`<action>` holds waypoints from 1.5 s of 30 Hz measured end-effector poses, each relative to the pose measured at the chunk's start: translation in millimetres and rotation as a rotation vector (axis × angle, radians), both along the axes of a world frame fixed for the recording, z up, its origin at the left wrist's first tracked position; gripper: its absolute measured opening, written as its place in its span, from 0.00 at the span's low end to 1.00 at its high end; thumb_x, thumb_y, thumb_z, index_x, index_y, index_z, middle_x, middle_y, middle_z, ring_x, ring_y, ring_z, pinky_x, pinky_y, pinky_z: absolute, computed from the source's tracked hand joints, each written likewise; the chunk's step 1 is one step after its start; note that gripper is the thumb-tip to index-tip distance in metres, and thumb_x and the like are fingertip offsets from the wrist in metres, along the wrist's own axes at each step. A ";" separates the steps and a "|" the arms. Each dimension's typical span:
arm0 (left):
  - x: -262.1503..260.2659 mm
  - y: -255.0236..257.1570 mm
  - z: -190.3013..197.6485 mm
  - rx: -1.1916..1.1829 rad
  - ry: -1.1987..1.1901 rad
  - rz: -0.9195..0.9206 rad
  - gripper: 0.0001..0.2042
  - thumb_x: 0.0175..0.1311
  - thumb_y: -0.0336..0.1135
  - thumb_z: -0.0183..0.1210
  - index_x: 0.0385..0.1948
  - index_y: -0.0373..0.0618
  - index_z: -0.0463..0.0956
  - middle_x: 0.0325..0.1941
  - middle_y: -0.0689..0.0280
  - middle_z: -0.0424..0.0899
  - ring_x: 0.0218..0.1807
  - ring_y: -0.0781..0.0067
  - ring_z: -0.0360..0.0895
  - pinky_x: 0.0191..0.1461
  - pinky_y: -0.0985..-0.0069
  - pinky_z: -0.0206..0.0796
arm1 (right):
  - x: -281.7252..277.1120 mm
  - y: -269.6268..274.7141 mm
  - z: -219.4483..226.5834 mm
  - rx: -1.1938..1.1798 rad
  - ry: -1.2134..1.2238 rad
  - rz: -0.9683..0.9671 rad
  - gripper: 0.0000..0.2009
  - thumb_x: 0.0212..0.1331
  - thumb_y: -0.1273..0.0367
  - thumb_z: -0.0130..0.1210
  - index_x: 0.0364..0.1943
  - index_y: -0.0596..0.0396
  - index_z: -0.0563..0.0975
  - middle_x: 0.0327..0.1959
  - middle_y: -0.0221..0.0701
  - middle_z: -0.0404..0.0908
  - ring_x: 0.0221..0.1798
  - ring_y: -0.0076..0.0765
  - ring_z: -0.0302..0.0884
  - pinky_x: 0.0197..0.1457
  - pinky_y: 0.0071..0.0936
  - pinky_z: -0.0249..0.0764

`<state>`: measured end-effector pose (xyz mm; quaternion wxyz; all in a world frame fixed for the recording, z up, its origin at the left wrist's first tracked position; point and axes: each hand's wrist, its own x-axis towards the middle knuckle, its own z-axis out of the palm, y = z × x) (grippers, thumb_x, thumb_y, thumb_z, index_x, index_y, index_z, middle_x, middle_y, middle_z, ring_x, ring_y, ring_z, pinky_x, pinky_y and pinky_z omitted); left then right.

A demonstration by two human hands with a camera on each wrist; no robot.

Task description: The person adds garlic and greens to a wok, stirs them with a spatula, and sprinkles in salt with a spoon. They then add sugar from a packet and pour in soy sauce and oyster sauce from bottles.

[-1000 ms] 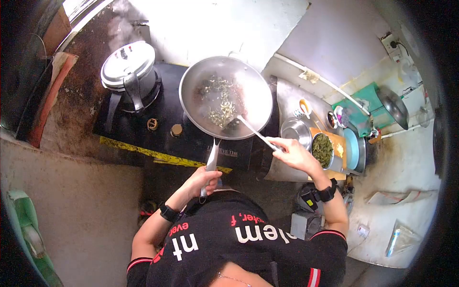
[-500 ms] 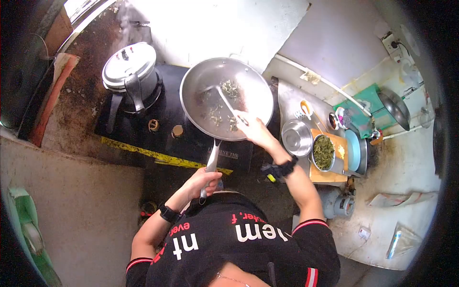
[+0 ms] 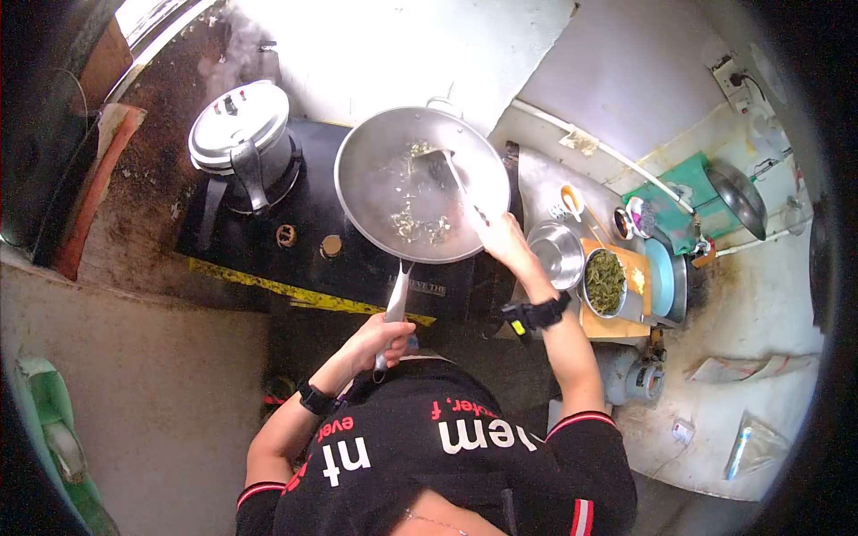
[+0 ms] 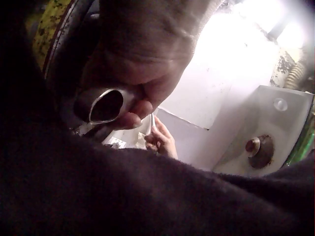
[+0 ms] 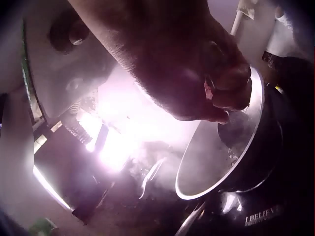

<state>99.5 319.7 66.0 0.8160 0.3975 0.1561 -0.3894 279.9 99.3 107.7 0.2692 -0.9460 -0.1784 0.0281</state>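
Note:
A wide steel wok [image 3: 366, 210] sits on the black stove, with chopped greenish bits [image 3: 420, 228] scattered over its base. My left hand [image 3: 380, 338] grips the wok's long handle [image 3: 398, 290]; in the left wrist view the fingers wrap it beside its hollow end [image 4: 106, 105]. Over the wok's right rim, my right hand [image 3: 508, 243] holds a spatula [image 3: 460, 183] by its handle. The spatula's flat blade lies inside the wok toward the far side. In the right wrist view the right hand [image 5: 226, 81] overlaps the rim, and steam hazes the scene.
A steaming pressure cooker [image 3: 239, 125] stands left on the black stove [image 3: 295, 255]. To the right are a steel bowl [image 3: 554, 255], a bowl of dark greens [image 3: 605, 284] on a wooden board [image 3: 617, 328], and a blue basin [image 3: 660, 281]. A gas cylinder [image 3: 635, 375] stands below.
The right hand swept the spatula from the wok's near right to its left side, then back right toward the far side. The green bits shifted about. The left hand stayed on the handle.

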 end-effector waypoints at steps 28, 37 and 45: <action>-0.3 2.0 -3.8 -0.007 0.003 0.009 0.12 0.59 0.35 0.53 0.19 0.47 0.61 0.11 0.73 0.62 0.10 0.82 0.59 0.12 0.81 0.54 | 16.2 39.6 -20.6 0.102 -0.182 0.104 0.22 0.54 0.67 0.50 0.55 0.55 0.68 0.24 0.32 0.74 0.23 0.23 0.68 0.29 0.24 0.68; 0.2 2.1 0.4 -0.005 0.003 -0.005 0.13 0.59 0.35 0.53 0.17 0.47 0.61 0.11 0.72 0.62 0.10 0.81 0.59 0.12 0.80 0.54 | -74.8 -31.2 118.1 0.013 0.475 0.072 0.22 0.49 0.70 0.51 0.53 0.52 0.71 0.34 0.33 0.79 0.32 0.23 0.72 0.38 0.23 0.70; -0.1 2.7 -2.1 -0.009 -0.010 0.006 0.12 0.59 0.34 0.53 0.18 0.47 0.61 0.11 0.73 0.61 0.10 0.81 0.59 0.12 0.80 0.53 | -26.9 -34.9 12.3 0.004 -0.142 0.178 0.20 0.52 0.66 0.50 0.52 0.55 0.71 0.28 0.36 0.77 0.21 0.23 0.72 0.26 0.26 0.70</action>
